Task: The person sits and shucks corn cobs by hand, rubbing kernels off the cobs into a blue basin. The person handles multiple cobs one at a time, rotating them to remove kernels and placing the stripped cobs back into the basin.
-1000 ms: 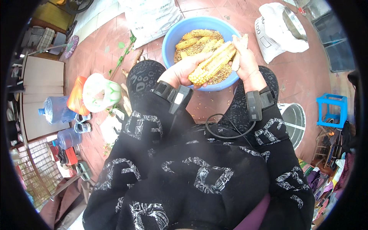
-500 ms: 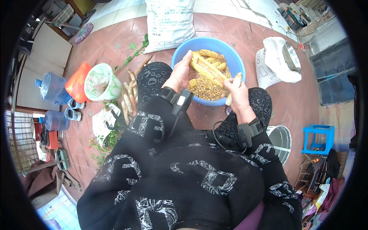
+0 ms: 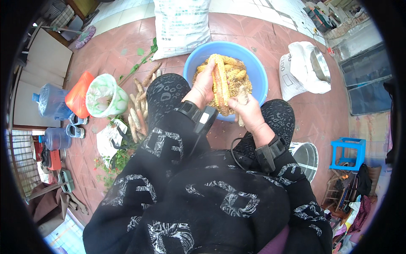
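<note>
My left hand (image 3: 203,88) is closed round a yellow ear of corn (image 3: 220,82) with some kernel rows stripped. The ear stands nearly lengthwise over a blue basin (image 3: 264,80). My right hand (image 3: 250,112) grips a pale bare corncob (image 3: 242,96), its thumb side against the lower end of the ear. Inside the basin lie loose kernels (image 3: 245,87) and several more yellow ears (image 3: 237,64). The basin sits just beyond my knees.
Bare cobs (image 3: 138,111) lie in a pile by my left knee, near a green-white bucket (image 3: 105,95). A full white sack (image 3: 182,29) stands beyond the basin. To the right are an open white sack (image 3: 298,70), a metal bucket (image 3: 305,158) and a blue stool (image 3: 347,153).
The ear has turned from slanting to nearly lengthwise. My right hand and its cob have shifted left and slightly nearer to me, staying at the ear's lower end.
</note>
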The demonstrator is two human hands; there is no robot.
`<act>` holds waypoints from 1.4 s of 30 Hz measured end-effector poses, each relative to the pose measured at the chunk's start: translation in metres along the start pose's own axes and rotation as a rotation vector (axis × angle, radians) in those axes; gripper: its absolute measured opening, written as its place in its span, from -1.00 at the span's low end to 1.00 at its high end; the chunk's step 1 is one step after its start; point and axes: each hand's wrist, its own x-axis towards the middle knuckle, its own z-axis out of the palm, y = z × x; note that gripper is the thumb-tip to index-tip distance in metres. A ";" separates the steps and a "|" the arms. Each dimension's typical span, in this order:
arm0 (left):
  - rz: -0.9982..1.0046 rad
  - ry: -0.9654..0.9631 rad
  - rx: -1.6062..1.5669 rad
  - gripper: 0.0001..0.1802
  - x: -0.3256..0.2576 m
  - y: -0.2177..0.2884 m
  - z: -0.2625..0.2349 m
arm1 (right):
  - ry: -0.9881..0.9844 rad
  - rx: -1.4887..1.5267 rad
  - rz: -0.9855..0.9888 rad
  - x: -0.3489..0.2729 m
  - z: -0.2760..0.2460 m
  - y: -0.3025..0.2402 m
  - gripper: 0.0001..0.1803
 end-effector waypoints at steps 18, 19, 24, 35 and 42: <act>0.067 0.020 0.352 -0.55 0.049 -0.011 0.016 | 0.044 0.268 0.201 0.127 -0.027 -0.011 -0.56; 0.062 0.041 0.346 -0.54 0.054 -0.012 0.018 | 0.061 0.272 0.213 0.127 -0.027 -0.011 -0.56; 0.094 0.041 0.449 -0.53 0.063 -0.014 0.015 | 0.091 0.271 0.161 0.129 -0.025 -0.009 -0.61; 0.147 0.117 0.560 -0.59 0.053 -0.019 0.021 | 0.168 0.279 0.228 0.132 -0.022 -0.010 -0.69; 0.196 0.160 0.611 -0.66 0.051 -0.021 0.025 | 0.127 0.336 0.245 0.135 -0.022 -0.006 -0.71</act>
